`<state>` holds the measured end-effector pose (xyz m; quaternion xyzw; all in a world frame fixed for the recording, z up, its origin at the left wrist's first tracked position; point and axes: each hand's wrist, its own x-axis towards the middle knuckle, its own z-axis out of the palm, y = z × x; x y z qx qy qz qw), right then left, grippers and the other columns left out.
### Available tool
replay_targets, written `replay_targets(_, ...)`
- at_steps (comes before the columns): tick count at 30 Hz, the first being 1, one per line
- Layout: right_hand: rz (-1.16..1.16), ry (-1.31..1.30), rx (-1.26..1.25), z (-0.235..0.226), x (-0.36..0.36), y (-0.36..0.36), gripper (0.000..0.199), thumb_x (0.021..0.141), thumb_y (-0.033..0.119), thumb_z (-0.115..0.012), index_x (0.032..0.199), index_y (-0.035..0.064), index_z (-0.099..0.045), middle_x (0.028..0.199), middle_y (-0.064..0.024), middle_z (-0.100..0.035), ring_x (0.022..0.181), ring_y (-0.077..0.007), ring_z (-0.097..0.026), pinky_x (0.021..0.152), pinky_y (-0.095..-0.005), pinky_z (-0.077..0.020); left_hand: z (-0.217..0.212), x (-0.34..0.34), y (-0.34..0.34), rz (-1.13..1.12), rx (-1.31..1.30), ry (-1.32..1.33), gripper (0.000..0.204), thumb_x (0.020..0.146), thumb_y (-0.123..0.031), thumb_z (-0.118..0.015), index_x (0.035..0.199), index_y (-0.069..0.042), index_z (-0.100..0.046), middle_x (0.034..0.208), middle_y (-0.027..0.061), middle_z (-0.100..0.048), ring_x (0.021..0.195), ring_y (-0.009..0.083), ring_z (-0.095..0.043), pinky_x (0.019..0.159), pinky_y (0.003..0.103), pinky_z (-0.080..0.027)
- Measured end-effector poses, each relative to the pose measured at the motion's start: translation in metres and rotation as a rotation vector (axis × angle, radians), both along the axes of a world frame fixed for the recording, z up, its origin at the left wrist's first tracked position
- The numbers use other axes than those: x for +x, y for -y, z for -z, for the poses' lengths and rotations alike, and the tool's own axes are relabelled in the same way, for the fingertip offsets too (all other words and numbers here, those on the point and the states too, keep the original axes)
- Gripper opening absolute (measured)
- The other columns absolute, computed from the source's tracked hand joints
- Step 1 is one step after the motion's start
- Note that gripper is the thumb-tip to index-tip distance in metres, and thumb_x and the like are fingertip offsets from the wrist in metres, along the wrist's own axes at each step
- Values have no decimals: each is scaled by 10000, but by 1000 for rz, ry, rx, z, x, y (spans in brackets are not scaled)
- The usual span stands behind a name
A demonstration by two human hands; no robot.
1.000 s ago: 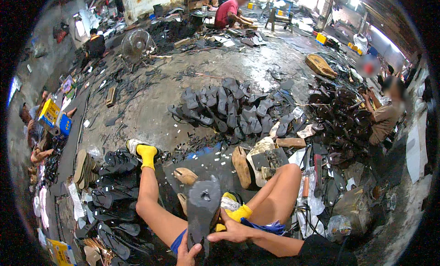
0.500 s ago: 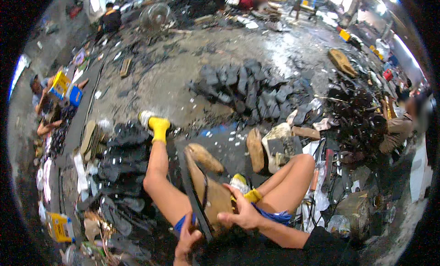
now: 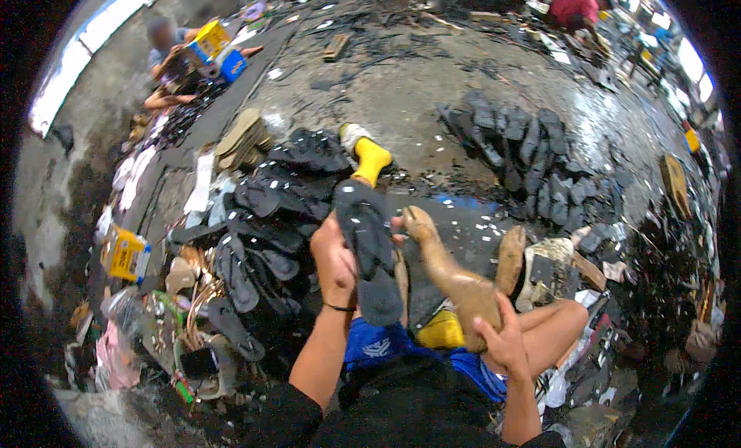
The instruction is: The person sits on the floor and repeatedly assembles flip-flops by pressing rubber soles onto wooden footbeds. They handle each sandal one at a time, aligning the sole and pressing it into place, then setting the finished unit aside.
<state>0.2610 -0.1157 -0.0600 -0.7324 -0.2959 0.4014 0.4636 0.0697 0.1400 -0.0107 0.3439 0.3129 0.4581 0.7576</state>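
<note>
My left hand [image 3: 332, 259] is closed round a black flip-flop [image 3: 370, 255], held upright in front of me. Fingertips show at the flip-flop's right edge. To its right, my right hand [image 3: 505, 341] grips the thick end of a tan shoe last [image 3: 457, 284], shaped like a foot. The last's narrow end points up and left, close to the flip-flop. Another brown last [image 3: 510, 259] stands beyond it, by my bent leg. A black strap [image 3: 338, 307] circles my left wrist.
Black flip-flops [image 3: 266, 193] lie heaped to the left, near stacked tan soles [image 3: 243, 135]. A pile of dark soles [image 3: 532, 143] covers floor ahead right. A yellow box [image 3: 126, 253] sits at far left. One person [image 3: 166, 50] sits at upper left, another [image 3: 575, 12] bends at upper right.
The flip-flop, earlier along the last, is now apart from it. My left hand has risen with the flip-flop; my right has moved right with the last. The view has swung left.
</note>
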Motion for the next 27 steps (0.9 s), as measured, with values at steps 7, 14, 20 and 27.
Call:
replay_targets(7, 89, 389, 227, 28, 37, -84, 490, 872, 124, -680, 1332, 43, -531, 1338, -223, -552, 1291, -359, -502, 1035, -438, -444, 21, 22, 68, 490, -544, 535, 650, 959, -498, -549, 1357, 11, -475, 1214, 183, -635, 1028, 293, -677, 905, 425, -568)
replay_targets(14, -571, 380, 248, -25, 29, -186, 382, 782, 211, -809, 1106, 57, -677, 1362, -173, -554, 1236, -284, -566, 996, -405, -486, 45, 22, 81, 337, -8, -188, 686, 856, -276, -760, 1406, -36, -428, 1289, 89, -559, 1091, 213, -618, 930, 351, -519)
replay_targets(20, -341, 170, 215, 55, 42, -220, 583, 829, 378, -780, 1256, 32, -585, 1302, -202, -532, 1048, -282, -636, 925, -381, -520, 46, -114, -24, -309, 532, -756, 574, 834, -20, -715, 1352, 38, -475, 1290, 131, -573, 1093, 219, -587, 975, 340, -475)
replay_targets(27, -223, 779, -382, 150, 176, -263, 551, 834, 381, -736, 1276, 90, -581, 1356, -223, -459, 1227, -420, -480, 1023, -480, -437, 27, -231, -69, -344, 473, -1709, 726, 870, -243, -743, 1445, 34, -398, 1460, 226, -446, 1370, 370, -390, 1157, 441, -269)
